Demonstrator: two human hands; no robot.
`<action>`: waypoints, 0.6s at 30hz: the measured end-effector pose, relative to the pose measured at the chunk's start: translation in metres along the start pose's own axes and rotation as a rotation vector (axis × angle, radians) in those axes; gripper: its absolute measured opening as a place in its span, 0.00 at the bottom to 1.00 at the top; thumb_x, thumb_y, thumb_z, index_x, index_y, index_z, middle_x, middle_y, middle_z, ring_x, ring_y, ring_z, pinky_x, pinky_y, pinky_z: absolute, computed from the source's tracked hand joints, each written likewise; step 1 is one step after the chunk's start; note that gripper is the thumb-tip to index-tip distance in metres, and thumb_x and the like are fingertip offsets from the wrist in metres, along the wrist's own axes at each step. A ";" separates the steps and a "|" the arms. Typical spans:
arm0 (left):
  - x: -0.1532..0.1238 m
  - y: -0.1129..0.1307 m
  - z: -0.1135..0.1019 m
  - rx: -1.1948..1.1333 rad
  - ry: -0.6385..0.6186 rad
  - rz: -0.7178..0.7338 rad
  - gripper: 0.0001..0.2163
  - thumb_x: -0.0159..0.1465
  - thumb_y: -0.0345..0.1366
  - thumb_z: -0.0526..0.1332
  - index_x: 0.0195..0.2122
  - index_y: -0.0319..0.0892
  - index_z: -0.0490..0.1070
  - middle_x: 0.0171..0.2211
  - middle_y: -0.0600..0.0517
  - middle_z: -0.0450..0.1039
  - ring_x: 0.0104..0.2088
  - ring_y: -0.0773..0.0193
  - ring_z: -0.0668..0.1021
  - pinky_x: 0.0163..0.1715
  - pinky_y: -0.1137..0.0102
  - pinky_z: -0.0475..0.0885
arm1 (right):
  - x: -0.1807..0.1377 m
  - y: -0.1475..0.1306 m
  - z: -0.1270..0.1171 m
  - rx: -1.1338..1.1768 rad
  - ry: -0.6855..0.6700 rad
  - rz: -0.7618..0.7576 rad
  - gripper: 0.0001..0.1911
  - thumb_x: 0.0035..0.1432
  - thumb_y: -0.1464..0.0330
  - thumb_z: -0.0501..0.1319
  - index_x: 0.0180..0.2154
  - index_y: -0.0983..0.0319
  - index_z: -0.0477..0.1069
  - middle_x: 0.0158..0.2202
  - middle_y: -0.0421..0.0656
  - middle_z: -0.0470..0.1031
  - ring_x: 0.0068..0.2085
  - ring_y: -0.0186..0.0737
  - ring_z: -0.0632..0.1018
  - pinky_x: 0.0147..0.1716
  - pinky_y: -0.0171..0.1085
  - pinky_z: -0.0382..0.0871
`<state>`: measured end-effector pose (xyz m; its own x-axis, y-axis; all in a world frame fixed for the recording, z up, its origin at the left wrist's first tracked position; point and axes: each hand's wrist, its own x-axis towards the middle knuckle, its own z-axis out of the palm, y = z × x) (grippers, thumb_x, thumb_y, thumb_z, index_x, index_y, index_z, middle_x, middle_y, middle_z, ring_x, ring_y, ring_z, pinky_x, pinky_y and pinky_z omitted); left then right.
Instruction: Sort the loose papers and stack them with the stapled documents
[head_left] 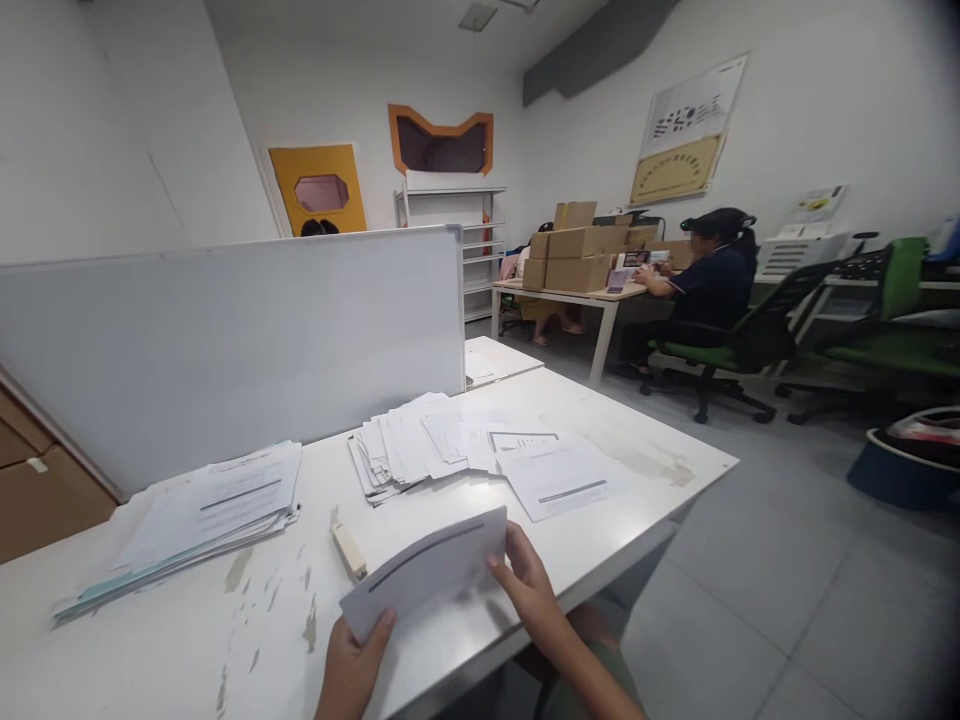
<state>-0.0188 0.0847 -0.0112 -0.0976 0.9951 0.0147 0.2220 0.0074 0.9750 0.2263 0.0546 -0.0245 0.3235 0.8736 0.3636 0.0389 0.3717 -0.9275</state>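
Both hands hold a folded sheet of paper [442,570] above the front edge of the white table [420,650]. Its lower left corner is pinched by my left hand [354,660], thumb on the near face. My right hand [531,590] grips the right edge, with its thumb in front and fingers behind. A dark printed band runs along the sheet's top. Just behind it lies a narrow cream-coloured object, perhaps a stapler [348,550], partly covered by the paper. Farther back is a fanned pile of papers [420,440], with a printed sheet [559,478] at its right.
A stack of printed papers [217,510] lies on the left. A white partition [240,340] stands along the table's back. Brown boxes [45,480] are at far left. Across the room a person [712,270] sits at another table with cardboard boxes [577,255]; a blue bin [904,470] stands right.
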 end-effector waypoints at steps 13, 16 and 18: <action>-0.007 0.007 0.000 -0.097 0.116 -0.029 0.29 0.40 0.60 0.68 0.33 0.39 0.74 0.36 0.43 0.80 0.43 0.45 0.80 0.45 0.61 0.76 | -0.028 -0.001 -0.001 -0.087 -0.041 0.070 0.22 0.62 0.52 0.54 0.49 0.58 0.72 0.47 0.47 0.76 0.50 0.48 0.76 0.50 0.43 0.71; -0.015 0.009 -0.002 -0.090 0.077 -0.075 0.31 0.41 0.63 0.65 0.33 0.39 0.75 0.35 0.43 0.79 0.45 0.44 0.79 0.46 0.61 0.75 | -0.030 -0.021 -0.004 -0.131 -0.013 0.076 0.20 0.63 0.54 0.53 0.42 0.60 0.74 0.38 0.46 0.77 0.40 0.45 0.77 0.42 0.39 0.73; -0.028 0.010 -0.005 -0.069 0.062 -0.111 0.31 0.44 0.64 0.64 0.33 0.38 0.75 0.34 0.43 0.79 0.46 0.43 0.78 0.47 0.61 0.74 | -0.033 -0.038 -0.010 -0.196 -0.027 0.071 0.18 0.63 0.57 0.52 0.41 0.61 0.75 0.36 0.45 0.77 0.37 0.43 0.76 0.40 0.37 0.72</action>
<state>-0.0187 0.0562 -0.0008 -0.1781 0.9805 -0.0828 0.1392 0.1084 0.9843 0.2232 0.0085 -0.0020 0.3070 0.9043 0.2965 0.2008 0.2429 -0.9490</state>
